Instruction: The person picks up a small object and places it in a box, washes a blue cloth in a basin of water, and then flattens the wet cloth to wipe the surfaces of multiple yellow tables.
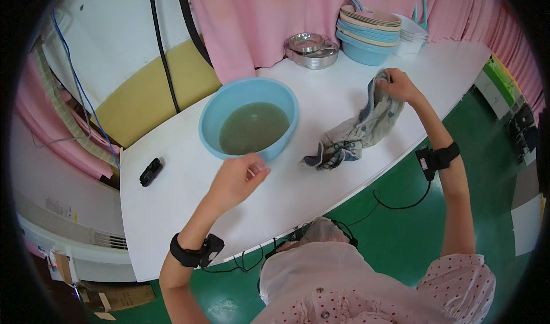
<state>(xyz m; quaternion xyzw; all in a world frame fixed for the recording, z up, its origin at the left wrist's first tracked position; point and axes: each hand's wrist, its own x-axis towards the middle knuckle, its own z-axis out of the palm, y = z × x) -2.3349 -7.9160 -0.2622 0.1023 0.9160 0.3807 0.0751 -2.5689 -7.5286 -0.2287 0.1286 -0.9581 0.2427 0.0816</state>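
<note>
My right hand (401, 87) clamps one end of the patterned cloth (373, 128) over the white table (166, 218), right of the blue basin (214, 120). My left hand (235, 179), thumb and fingers apart, is near the basin. My right wrist unit's white label (424, 163) is too small to read.

You look through the left of two fisheye cameras worn on your head, facing steeply down and forward over the worktop (166, 221). The view is near enough that your shirt (366, 301) fills the lower edge, yet wide enough to take in both your forearms and the pink curtain (229, 20) beyond. Dark corners ring your round field.
</note>
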